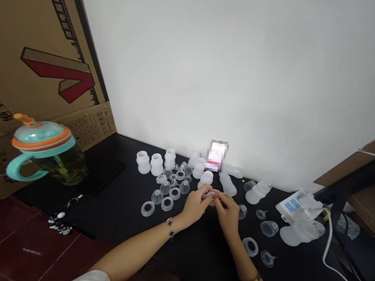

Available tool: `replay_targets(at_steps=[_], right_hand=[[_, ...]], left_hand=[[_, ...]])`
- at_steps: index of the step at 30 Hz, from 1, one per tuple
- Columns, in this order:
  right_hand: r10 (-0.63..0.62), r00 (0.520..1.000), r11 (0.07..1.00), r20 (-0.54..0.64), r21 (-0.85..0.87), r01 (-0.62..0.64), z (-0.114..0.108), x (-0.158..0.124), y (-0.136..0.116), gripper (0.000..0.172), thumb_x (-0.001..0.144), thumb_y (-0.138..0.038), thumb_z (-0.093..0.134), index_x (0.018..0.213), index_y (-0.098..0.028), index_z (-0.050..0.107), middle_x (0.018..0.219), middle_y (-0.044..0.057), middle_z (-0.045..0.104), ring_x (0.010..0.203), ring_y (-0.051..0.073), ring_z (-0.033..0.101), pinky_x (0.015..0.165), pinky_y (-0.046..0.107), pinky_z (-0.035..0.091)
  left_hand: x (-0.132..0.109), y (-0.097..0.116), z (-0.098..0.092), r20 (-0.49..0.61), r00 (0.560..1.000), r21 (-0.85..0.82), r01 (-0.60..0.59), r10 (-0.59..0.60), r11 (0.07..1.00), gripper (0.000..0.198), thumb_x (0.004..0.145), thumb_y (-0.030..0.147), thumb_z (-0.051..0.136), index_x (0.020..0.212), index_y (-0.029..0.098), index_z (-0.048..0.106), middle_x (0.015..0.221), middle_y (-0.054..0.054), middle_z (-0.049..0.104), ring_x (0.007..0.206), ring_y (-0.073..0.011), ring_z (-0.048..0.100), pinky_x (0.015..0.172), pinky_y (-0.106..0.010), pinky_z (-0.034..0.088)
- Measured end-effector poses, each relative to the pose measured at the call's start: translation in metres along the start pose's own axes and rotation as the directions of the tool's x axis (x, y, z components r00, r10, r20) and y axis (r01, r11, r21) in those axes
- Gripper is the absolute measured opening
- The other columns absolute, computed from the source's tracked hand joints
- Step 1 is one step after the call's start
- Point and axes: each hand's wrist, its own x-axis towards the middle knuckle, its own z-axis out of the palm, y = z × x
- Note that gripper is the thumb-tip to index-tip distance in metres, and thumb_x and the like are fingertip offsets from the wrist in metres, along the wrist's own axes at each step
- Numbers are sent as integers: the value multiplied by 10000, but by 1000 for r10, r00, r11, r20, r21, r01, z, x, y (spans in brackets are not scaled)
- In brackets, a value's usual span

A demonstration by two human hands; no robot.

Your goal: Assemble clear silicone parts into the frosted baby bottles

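My left hand (pixel 195 205) and my right hand (pixel 229 211) meet over the middle of the black table. Between their closed fingertips they pinch a small clear round bottle part (pixel 213 197); fingers cover much of it, so its exact kind is hard to make out. Just behind it stands a white baby bottle body (pixel 206 179). To the left lie several clear bottle nipples (pixel 157 197) and translucent collar rings (pixel 148 208). Near my right hand are a clear dome-shaped cap (pixel 242 211), a small funnel-like piece (pixel 261 214) and another collar ring (pixel 250 247).
White bottle bodies (pixel 143 162) stand at the back left. A lit phone (pixel 217 155) leans on the wall. Assembled bottles (pixel 301 232) lie right, beside a white box (pixel 298 206) and a white cable (pixel 334 270). A teal-lidded jug (pixel 62 158) and cardboard box (pixel 7 33) are left.
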Motion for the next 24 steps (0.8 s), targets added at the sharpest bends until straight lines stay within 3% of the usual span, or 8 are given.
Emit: replay_targets(at_steps=[8, 15, 24], right_hand=[[21, 1000, 1000, 6, -13, -20, 0, 0, 3, 315, 931, -407, 581, 1070, -219, 792, 948, 81, 734, 728, 202, 643, 620, 318, 507], [2, 1000, 999, 31, -40, -1, 1, -2, 0, 347, 907, -310, 524, 1139, -220, 767, 1064, 88, 734, 874, 231, 665, 712, 332, 524], [24, 1000, 996, 13, -88, -22, 1, 0, -1, 315, 852, -318, 568, 1061, -204, 773, 929, 63, 730, 672, 183, 588, 636, 314, 486]], left_hand=[[-2, 1, 5, -29, 1000, 101, -1, 4, 995, 213, 1005, 404, 445, 1096, 248, 558, 587, 64, 574, 490, -148, 570, 548, -236, 383], [-3, 3, 3, -21, 999, 199, -25, 30, 980, 191, 985, 279, 431, 1133, 260, 551, 603, 60, 575, 543, -174, 588, 598, -260, 384], [-1, -4, 7, -15, 998, 261, -57, 63, 964, 223, 935, 209, 461, 1141, 248, 535, 638, 49, 568, 578, -185, 576, 590, -265, 340]])
